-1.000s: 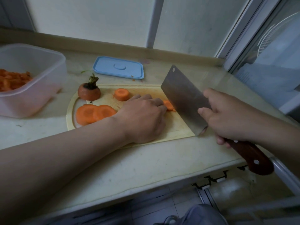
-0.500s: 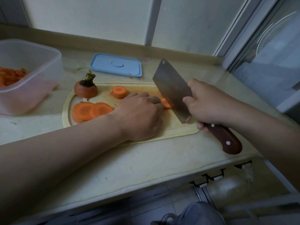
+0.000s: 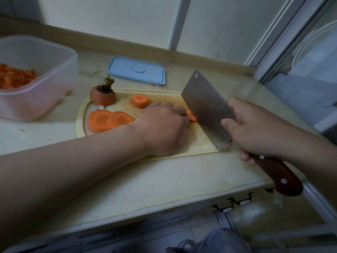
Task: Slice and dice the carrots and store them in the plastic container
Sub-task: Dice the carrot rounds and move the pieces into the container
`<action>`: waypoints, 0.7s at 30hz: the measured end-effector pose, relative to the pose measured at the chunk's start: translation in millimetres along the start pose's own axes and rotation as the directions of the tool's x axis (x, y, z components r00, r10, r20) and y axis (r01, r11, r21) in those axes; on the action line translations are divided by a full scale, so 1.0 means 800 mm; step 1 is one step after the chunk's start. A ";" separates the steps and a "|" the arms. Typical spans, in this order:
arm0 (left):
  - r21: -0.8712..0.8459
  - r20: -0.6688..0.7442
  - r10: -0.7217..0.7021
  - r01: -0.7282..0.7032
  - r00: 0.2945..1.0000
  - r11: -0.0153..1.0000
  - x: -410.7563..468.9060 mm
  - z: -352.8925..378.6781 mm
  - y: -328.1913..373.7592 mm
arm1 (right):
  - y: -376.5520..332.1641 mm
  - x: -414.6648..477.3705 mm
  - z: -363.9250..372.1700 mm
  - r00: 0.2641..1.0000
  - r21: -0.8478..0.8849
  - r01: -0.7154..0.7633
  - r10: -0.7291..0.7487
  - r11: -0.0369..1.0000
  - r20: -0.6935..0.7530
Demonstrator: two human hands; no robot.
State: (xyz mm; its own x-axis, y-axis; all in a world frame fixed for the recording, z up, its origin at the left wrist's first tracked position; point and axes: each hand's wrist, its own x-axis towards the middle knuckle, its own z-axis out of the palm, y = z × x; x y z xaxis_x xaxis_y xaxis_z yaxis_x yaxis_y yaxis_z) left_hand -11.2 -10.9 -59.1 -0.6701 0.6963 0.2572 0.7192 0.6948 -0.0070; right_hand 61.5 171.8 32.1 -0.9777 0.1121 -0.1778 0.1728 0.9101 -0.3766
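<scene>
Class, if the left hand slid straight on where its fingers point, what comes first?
The left hand would first meet the carrot piece at its fingertips; the cleaver stands just behind, probably.

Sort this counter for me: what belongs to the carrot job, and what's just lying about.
In the job: cleaver in right hand; carrot piece under left hand; carrot slices; carrot chunk; cutting board; plastic container with diced carrot; blue lid.
Lying about: carrot top with stem; fan, far right; hooks, lower right.

Two overlapping carrot slices (image 3: 109, 120) lie flat near the translucent plastic container (image 3: 45, 92), which holds diced carrot (image 3: 14, 77).
</scene>
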 end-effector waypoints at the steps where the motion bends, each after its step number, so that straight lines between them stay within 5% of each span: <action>1: 0.002 0.000 0.002 -0.002 1.000 1.000 0.000 0.000 0.000 | 0.000 0.000 0.000 1.000 -0.002 0.005 -0.005 1.000 0.002; 21: -0.007 -0.011 0.008 -0.009 1.000 1.000 0.000 0.000 -0.002 | -0.020 0.035 0.000 1.000 -0.023 -0.001 0.001 1.000 -0.020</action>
State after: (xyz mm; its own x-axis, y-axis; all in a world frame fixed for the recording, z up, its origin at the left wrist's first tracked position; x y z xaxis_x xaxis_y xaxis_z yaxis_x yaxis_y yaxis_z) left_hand -12.8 -12.0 -59.2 -0.6619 0.7000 0.2679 0.7261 0.6876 -0.0027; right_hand 31.8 160.5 33.1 -0.9797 0.1210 -0.1597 0.1714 0.9190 -0.3550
